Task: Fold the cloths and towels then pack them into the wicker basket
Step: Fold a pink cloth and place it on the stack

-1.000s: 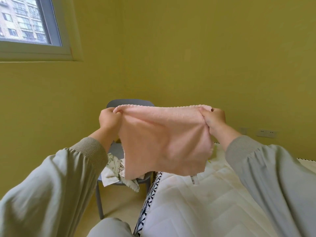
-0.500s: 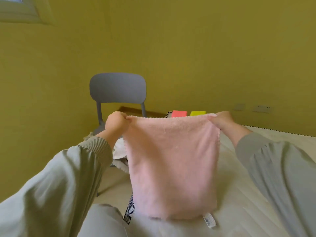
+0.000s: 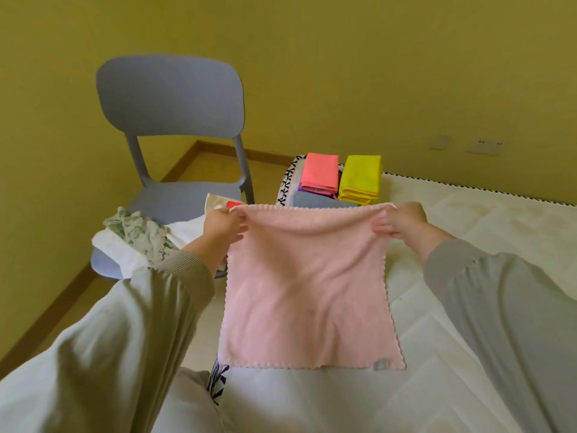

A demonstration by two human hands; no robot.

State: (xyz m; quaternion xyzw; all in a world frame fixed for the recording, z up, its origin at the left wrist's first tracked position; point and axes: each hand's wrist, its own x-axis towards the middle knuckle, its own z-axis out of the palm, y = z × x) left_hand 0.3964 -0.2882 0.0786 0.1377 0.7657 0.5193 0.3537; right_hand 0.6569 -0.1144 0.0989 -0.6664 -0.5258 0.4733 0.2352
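Beside the mattress's left edge a grey plastic chair (image 3: 170, 98) carries a heap of unfolded cloths (image 3: 137, 232); the left hand (image 3: 223, 223) pinches the far left corner of the pink towel (image 3: 307, 292), the right hand (image 3: 402, 220) pinches the far right corner, and the towel's near half lies on the bare white mattress (image 3: 468, 232). Its left side runs along that edge, so a hasty fold could, I judge, drag it off or mismatch corners; the soft quilting may bunch beneath it. Folded coral cloths (image 3: 320, 173) and yellow cloths (image 3: 360, 178) sit at the far left corner, below an olive-yellow wall with sockets (image 3: 485, 146); no wicker basket shows.
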